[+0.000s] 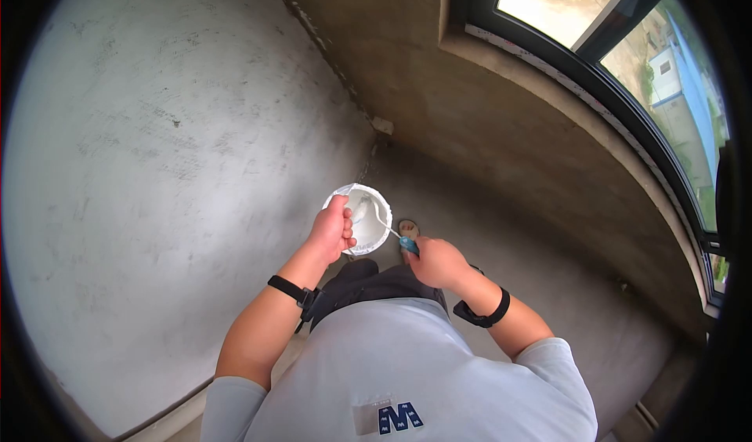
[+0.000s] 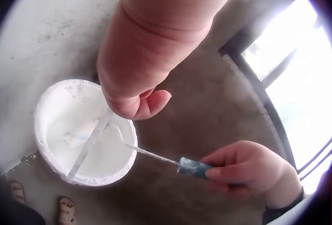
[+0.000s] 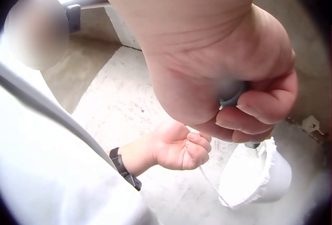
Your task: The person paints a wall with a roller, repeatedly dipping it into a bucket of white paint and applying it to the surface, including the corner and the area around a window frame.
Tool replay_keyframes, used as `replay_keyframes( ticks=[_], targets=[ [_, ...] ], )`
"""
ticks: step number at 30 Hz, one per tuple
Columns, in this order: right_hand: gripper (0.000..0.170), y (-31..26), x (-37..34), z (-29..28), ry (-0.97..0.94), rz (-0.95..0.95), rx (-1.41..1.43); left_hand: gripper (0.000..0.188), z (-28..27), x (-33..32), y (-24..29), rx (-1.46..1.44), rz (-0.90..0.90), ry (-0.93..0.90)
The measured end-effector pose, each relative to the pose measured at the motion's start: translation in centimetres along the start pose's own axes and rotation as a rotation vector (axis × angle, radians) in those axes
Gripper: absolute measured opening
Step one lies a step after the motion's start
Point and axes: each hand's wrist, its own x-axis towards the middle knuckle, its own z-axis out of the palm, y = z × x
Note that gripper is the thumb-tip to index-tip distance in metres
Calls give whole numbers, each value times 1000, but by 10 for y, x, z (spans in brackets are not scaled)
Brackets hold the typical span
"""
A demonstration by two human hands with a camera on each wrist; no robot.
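My left hand [image 1: 333,230] grips the handle of a white bucket [image 2: 46,157], its fingers curled round that handle [image 2: 85,150], which crosses the opening in the left wrist view. White paint coats the bucket's rim and inside. On the other side, my right hand [image 1: 439,262] holds a paint roller by its blue grip [image 2: 194,168]. The roller's bent, paint-covered rod [image 2: 150,155] reaches over the rim, and its pale roller head [image 2: 80,134] is inside the bucket. In the right wrist view the bucket [image 3: 277,176] hangs tilted below my right hand, whose fingers wrap the grip.
A whitish wall [image 1: 172,168] stands close on the left, with a bare brown wall [image 1: 501,113] ahead and right. Above it is a dark-framed window [image 1: 595,74]. Sandalled feet [image 2: 66,209] stand on the grey floor [image 1: 533,285] beneath the bucket.
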Motion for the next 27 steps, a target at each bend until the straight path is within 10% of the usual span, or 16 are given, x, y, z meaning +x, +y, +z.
replay_keyframes(
  ticks=[27],
  targets=[
    [27, -94, 4, 27, -62, 159, -105, 32, -34, -31, 14, 41, 35, -190]
  ],
)
